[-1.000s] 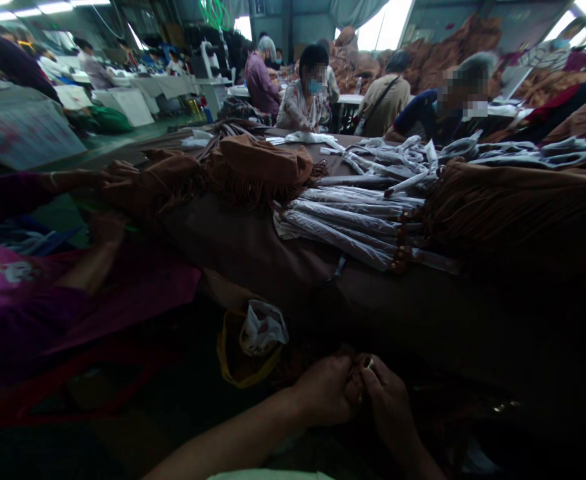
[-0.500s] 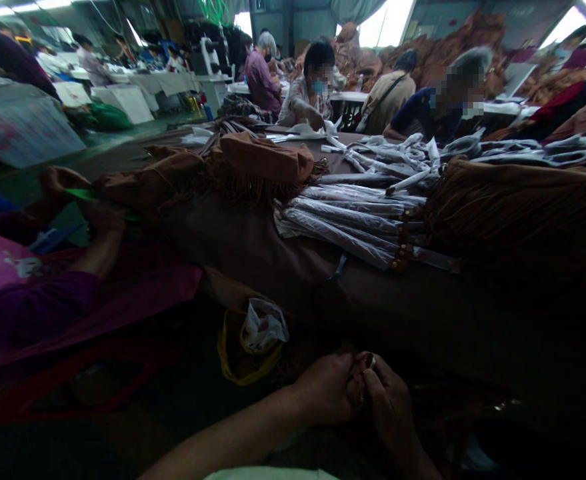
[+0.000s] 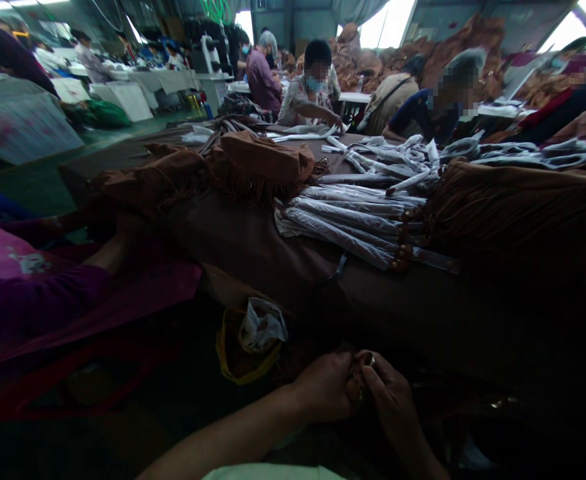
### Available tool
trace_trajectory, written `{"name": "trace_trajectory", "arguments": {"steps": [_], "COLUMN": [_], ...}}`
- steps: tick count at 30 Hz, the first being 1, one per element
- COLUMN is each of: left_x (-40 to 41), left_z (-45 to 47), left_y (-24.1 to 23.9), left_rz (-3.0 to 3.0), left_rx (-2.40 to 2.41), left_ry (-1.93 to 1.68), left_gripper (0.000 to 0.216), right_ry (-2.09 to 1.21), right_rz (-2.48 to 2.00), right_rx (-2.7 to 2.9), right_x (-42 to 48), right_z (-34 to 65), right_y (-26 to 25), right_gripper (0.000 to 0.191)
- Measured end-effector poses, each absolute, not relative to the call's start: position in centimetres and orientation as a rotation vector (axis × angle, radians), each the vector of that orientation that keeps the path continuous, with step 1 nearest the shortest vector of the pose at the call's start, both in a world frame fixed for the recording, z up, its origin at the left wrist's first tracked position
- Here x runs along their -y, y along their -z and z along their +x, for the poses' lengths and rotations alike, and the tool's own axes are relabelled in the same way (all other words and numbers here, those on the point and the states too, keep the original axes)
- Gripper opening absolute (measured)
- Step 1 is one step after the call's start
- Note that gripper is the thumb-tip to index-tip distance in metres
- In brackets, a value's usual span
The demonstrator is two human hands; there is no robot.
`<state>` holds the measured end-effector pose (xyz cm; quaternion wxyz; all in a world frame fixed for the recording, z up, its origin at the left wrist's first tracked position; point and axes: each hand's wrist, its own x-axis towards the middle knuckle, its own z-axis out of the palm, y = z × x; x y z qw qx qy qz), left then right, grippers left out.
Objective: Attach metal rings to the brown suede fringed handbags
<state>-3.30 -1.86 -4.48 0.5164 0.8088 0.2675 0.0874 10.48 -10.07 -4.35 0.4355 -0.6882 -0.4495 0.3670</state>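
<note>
Low in front of me, my hands meet close together. My left hand [image 3: 325, 387] is closed around a small brown piece [image 3: 355, 385], which looks like leather and is mostly hidden by fingers. My right hand [image 3: 389, 390] is closed too, thumb and forefinger pressed at a small shiny metal ring [image 3: 369, 360] by the brown piece. Dim light leaves it unclear how ring and piece join. Behind the hands, the brown-covered table carries straps in white wrapping [image 3: 343, 223] with brown ends and metal studs.
Brown fringed bags [image 3: 265, 160] lie on the table [image 3: 233, 233], with another fringed heap [image 3: 523, 200] at right. A yellow-rimmed container [image 3: 227, 370] holding a white plastic bag [image 3: 265, 327] stands below the edge. A co-worker's purple sleeve [image 3: 47, 300] is at left; several people work across the table.
My hands stay nearly where they were, still on the ring and brown piece. The left co-worker's hands moved right, to the brown bag; the green strip there is out of sight. Across the table, a person's arm shifted right.
</note>
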Motion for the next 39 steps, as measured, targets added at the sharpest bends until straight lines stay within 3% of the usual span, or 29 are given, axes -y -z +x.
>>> {"name": "trace_trajectory", "arguments": {"steps": [21,23,26,28,33,39], "left_x": [2.0,1.7,0.9,0.3,-0.3,0.0], "left_z": [-3.6,-3.7,-4.0,-4.2,-4.1,-3.2], "left_y": [4.3,3.7,2.6,1.9,1.3,1.9], "left_rz": [1.924,1.898,1.821,1.782,1.798,1.858], "left_rx": [-0.629,-0.619,-0.618,-0.608,-0.644,-0.679], "left_ry": [-0.241,-0.241,-0.233,-0.231,-0.195,-0.183], "left_gripper": [0.031,0.038,0.067,0.079,0.075,0.070], "right_ry": [-1.006,-1.057,-1.065,-0.900,-0.341,0.013], "right_rz": [-1.538,-1.579,-1.644,-1.693,-1.646,-1.557], "right_rx": [0.958,0.879,0.818,0.878,1.499,1.805], "right_x": [9.9,9.6,9.2,9.2,9.7,9.2], "right_z": [10.8,10.9,11.3,11.7,13.3,14.7], "right_y": [4.1,4.0,4.0,4.1,3.8,4.4], "right_gripper": [0.046,0.047,0.050,0.047,0.024,0.023]}}
